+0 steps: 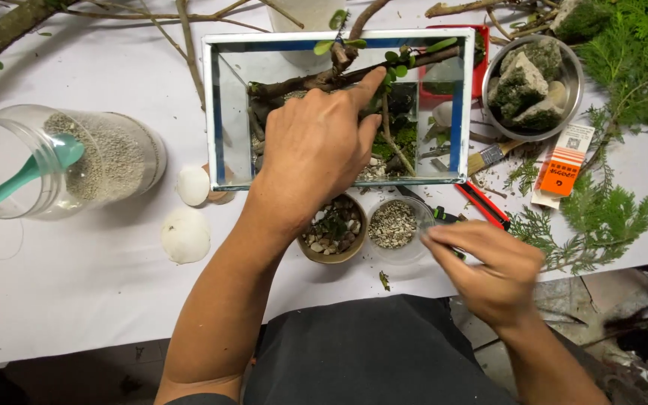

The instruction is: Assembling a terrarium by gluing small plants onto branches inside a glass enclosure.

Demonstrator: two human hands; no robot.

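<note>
While the left hand (316, 146) reaches into a small glass tank (219, 112) on the white table (91, 277), forefinger pressing a branch (324, 81), too much force could tip it or disturb the moss and pebbles. That branch is dark, slanted and sparsely leaved. The right hand (489, 270) pinches something too small to identify beside a gravel cup (393, 225).

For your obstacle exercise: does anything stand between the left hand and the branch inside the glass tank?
Nothing visible does. The left hand reaches over the near wall of the glass tank, and its forefinger already lies against the branch. The right hand is outside the tank, near the small bowl of gravel.
</note>
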